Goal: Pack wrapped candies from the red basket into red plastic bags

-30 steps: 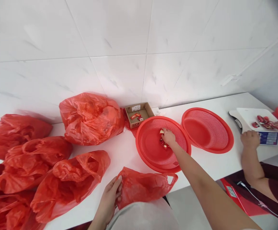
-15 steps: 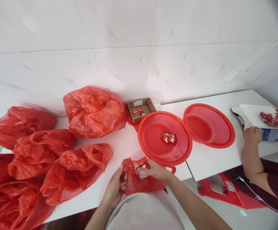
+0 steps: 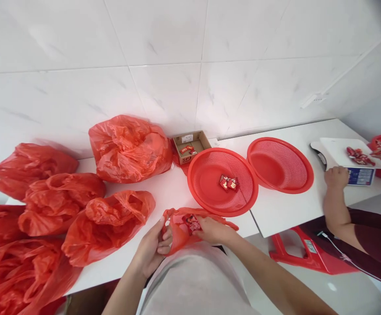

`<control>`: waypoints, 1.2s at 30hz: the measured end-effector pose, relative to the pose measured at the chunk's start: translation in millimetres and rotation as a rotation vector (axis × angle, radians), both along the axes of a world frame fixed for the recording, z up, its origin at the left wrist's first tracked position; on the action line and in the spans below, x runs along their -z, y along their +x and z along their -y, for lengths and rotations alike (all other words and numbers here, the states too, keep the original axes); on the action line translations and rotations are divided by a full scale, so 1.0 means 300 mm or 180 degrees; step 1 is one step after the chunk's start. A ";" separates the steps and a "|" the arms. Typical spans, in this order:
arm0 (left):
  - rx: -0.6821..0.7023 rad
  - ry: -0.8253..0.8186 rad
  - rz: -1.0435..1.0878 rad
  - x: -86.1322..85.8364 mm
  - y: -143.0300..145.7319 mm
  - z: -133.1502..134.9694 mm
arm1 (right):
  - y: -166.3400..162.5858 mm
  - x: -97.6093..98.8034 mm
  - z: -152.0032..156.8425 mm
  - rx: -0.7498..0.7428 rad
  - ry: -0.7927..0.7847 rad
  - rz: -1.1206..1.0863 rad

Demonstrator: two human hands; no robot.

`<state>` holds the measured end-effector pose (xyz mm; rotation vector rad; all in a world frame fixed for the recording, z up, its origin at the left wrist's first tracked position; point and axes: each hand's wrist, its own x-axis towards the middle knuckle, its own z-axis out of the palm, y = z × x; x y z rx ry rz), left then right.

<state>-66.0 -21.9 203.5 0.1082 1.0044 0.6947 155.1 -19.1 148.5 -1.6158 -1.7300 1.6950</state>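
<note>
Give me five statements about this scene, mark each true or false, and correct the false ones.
1. The left hand grips a red plastic bag. True.
2. Red packets lie in the left basket. True.
3. The right basket is blue. False: it is red.
4. Small red pieces lie in the cardboard box. True.
5. The right hand is inside the cardboard box. False: it is at the red plastic bag.

Left hand [image 3: 151,246], fingers [image 3: 166,242] curled, right hand [image 3: 213,231] near it, forearms [image 3: 266,271] angled inward
</note>
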 end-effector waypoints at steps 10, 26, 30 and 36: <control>0.0308 0.0866 -0.1072 0.016 0.009 0.003 | 0.487 0.094 -0.367 0.1230 0.0408 0.1560; 0.0509 0.1163 -0.2874 0.126 -0.112 0.125 | 0.492 0.225 -0.324 0.1988 -0.0029 -0.0004; 0.0342 0.1260 -0.2797 0.124 -0.099 0.131 | 0.420 0.086 -0.252 0.2008 -0.0124 -0.0860; 0.0425 0.1483 -0.2380 0.054 -0.026 0.089 | 0.082 -0.096 -0.075 0.1312 -0.0861 -0.2526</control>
